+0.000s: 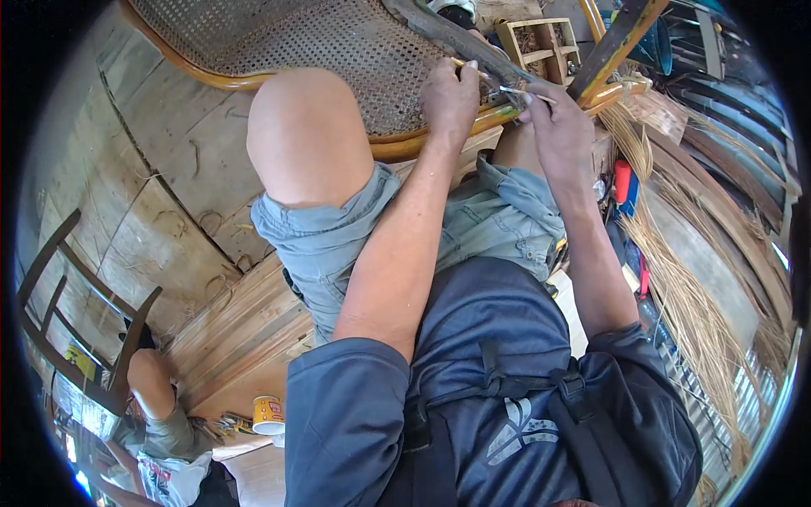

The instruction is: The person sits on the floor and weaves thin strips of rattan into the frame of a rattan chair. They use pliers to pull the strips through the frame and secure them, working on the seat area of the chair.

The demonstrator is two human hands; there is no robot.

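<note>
The single view is taken from a head-worn fisheye camera looking steeply down the wearer's own torso and legs. Both forearms enter from the lower edge and run up toward the top centre, where the left hand and right hand sit close together, far from the lens compared with the chest directly beneath it. Beyond the hands lies the woven cane seat; to the right of the right hand lie loose cane strands. Straight edges bow toward the dark circular rim. No second view is supplied, so no overlap exists.
</note>
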